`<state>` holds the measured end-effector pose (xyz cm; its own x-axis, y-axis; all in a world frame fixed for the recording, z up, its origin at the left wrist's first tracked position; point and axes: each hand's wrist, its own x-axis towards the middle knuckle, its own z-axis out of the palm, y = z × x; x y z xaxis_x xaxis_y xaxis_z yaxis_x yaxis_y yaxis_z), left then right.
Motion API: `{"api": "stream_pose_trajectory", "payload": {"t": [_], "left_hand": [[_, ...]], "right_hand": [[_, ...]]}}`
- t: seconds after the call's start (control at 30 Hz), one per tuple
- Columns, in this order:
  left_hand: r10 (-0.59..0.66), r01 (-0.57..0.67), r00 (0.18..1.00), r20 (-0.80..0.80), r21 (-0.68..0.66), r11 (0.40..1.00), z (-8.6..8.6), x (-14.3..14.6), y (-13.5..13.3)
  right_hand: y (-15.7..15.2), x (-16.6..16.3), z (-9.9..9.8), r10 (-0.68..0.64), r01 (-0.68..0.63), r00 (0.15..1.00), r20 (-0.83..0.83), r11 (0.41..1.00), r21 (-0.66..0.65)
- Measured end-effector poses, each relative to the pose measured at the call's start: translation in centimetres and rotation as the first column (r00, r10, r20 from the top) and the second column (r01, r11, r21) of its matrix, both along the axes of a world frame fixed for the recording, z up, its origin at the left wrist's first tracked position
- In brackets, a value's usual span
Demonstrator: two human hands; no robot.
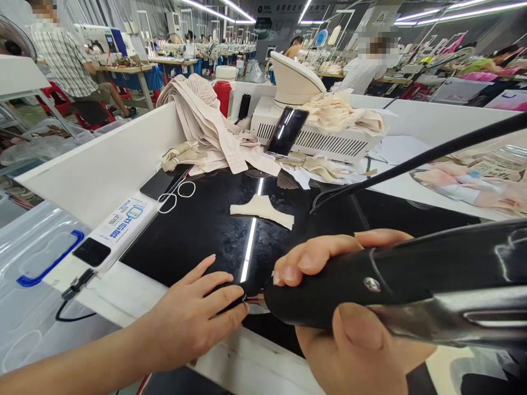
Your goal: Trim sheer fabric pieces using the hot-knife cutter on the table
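Note:
My right hand (349, 329) is wrapped round the black handle of an iron-like tool (411, 285) with a metal underside, held low over the near edge of the glossy black work surface (197, 230). My left hand (193, 315) lies beside it with fingers stretched flat, pressing something small and pinkish at the tool's tip; what it is I cannot make out. A cream fabric piece (263, 211) lies on the black surface further away.
A black cable (411, 162) crosses from the right. A stack of beige fabric (201, 118), a phone (286, 131) leaning on a white machine (329, 142), white rings (177, 195) and a power strip (119, 225) sit behind. Other people work at distant tables.

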<state>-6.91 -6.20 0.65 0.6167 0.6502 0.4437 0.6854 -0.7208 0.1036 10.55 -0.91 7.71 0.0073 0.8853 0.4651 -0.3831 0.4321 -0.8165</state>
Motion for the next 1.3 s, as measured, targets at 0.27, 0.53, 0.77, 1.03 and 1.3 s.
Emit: {"api": "stream_pose_trajectory", "payload": {"t": [0.27,0.53,0.77,1.03,1.3], "left_hand": [[0.004,-0.002,0.998,0.059,-0.038,0.999,0.0,0.1,0.3],[0.035,-0.020,0.980,0.198,-0.074,0.997,0.2,-0.2,1.2],[-0.003,0.013,0.993,0.117,-0.082,0.997,-0.1,-0.3,1.5],[-0.098,0.110,0.992,0.083,-0.150,0.983,0.1,-0.5,3.1],[-0.278,0.290,0.957,0.089,-0.382,0.877,2.1,0.6,7.4]], "right_hand": [[0.0,-0.1,0.0,-0.030,0.030,0.999,-0.022,0.999,-0.012],[-0.3,0.0,-0.2,-0.054,0.055,0.995,-0.079,0.998,0.009],[-0.5,-0.7,-0.9,-0.065,0.065,0.993,-0.099,0.998,-0.006],[0.7,1.3,0.4,-0.140,0.141,0.987,-0.085,0.990,0.014],[2.3,3.5,1.0,-0.242,0.244,0.969,-0.052,0.969,0.030]]}}
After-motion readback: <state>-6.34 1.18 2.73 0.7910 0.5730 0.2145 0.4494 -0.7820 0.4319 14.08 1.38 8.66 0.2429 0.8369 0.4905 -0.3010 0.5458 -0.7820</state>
